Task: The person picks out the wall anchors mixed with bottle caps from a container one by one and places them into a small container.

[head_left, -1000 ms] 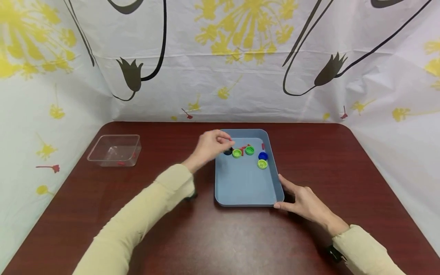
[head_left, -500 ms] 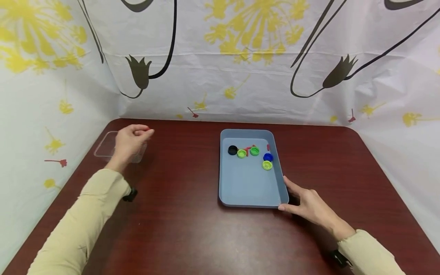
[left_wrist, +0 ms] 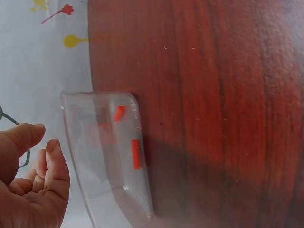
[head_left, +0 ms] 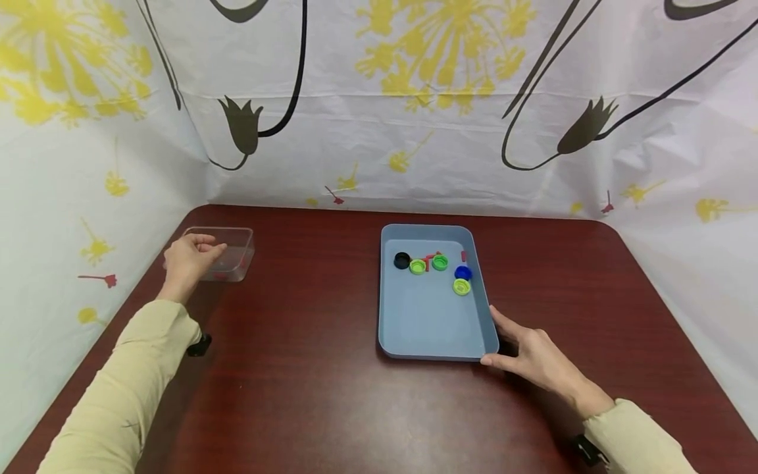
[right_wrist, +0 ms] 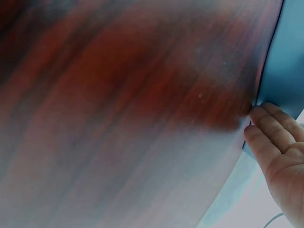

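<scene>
Red pieces (left_wrist: 136, 154), small, bright and stick-like, are seen through the side of a clear container (head_left: 239, 253) set at the person's left on a dark reddish table (head_left: 296, 329). Two are plainly made out from the left wrist, one longer, one shorter and tilted; a fainter red patch is blurred by the plastic. The container is rectangular and see-through, with rounded corners. Its left part is hidden in the head view by the left hand (head_left: 188, 262), whose fingers are loosely bent, the thumb and nearest fingertip parted by a narrow gap with nothing seen between.

Well apart from it, a shallow blue-grey tray (head_left: 429, 316) is touched at its near right corner by the right hand (head_left: 547, 365), thumb and fingers spread wide about the corner. Round caps are gathered toward the tray's far end: a black cap (head_left: 402, 261) with a lime cap (head_left: 418, 266) just beside it, a green cap (head_left: 440, 263) farther right, and a blue cap (head_left: 463, 272) with a second lime cap (head_left: 461, 287) just in front. More red sticks (head_left: 427, 264) are scattered among them, one lying near the right wall. Behind, a white sheet (head_left: 331, 39) is printed with yellow bursts and dark stems.
</scene>
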Demonstrator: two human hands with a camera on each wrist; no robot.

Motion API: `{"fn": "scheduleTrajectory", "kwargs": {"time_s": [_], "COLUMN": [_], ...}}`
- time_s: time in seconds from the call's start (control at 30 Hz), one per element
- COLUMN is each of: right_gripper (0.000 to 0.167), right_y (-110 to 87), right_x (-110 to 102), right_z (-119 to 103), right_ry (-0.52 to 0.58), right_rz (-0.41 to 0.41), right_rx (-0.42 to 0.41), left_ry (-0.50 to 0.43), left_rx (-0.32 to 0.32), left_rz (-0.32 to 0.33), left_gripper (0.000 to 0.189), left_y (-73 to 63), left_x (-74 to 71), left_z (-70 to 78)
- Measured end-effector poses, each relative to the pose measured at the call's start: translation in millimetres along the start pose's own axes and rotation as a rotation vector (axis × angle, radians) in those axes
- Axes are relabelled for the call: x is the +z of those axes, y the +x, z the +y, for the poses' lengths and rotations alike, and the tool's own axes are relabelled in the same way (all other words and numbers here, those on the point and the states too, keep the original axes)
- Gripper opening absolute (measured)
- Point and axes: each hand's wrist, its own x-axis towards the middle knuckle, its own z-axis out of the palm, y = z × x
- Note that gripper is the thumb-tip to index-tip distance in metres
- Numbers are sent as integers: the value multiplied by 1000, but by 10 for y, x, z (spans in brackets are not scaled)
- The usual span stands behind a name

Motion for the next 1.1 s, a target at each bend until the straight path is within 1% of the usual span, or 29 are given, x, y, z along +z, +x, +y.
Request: {"fn": "scheduleTrajectory", "kwargs": {"time_s": [0.07,0.13,0.2,0.23,0.3,0.37,0.43,0.47,0.53,0.57,0.67,0.77,0.87,0.93,1.0,1.1], "right_gripper": [89,89,89,89,89,89,89,89,89,89,89,89,89,88,89,89], "right_y": [0,0,-1,-1,-1,-2,-3,-5,-6,-8,-12,-15,-16,-14,-12,-14], "right_x": [3,-3,-16,-18,-22,-20,-13,-10,-4,-2,0,2,7,13,18,19], "right_z": [6,5,-6,-6,-9,-9,-6,-7,-9,-9,-6,0,6,9,9,10], "right_ry": [-1,-1,-4,-5,-6,-11,-16,-14,-11,-9,-8,-9,-5,-4,-4,-11], "right_rz": [5,8,6,8,11,13,17,17,16,17,22,27,24,22,19,21], "right_rx": [-2,-8,-9,-9,-9,-9,-11,-10,-9,-10,-11,-11,-11,-12,-12,-12], "left_ry": [7,5,-9,-17,-36,-77,-129,-154,-210,-223,-260,-300,-331,-331,-304,-266], "left_rx": [27,80,133,158,181,182,175,172,191,203,240,256,259,275,297,327], "left_rz": [12,41,71,83,78,55,10,-22,-79,-114,-226,-331,-420,-468,-510,-563], "left_gripper": [42,39,37,35,34,34,34,35,34,35,35,34,31,30,30,32], "left_y": [1,-3,-5,-2,-8,-3,-2,-8,-16,-27,-92,-181,-281,-335,-375,-412], "left_x": [23,54,100,132,199,291,402,460,598,671,908,1166,1397,1520,1618,1717], "left_z": [-1,19,72,120,255,428,627,727,930,1033,1340,1614,1835,1954,2058,2199]}}
